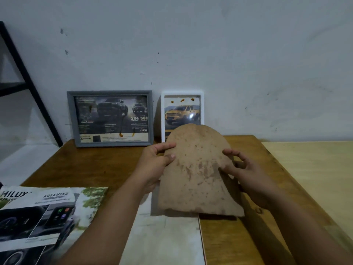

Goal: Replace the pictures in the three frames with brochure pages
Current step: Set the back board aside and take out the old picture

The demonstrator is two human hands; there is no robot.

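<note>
Brochure (44,213) reads "ADVANCED"; grey frame (109,118) shows "204", "500".

I see a brown wooden table (107,169) pushed against a pale wall. Taking the grey frame (110,118) as my landmark: it stands on the table's far edge, leaning on the wall, with a page of dark trucks in it. Just beside it to the right stands a white frame (182,111) showing a yellow pickup. Well in front of the grey frame, at the near left, a car brochure (44,217) lies open. To the right of that, a pale sheet (164,240) lies flat.
</note>
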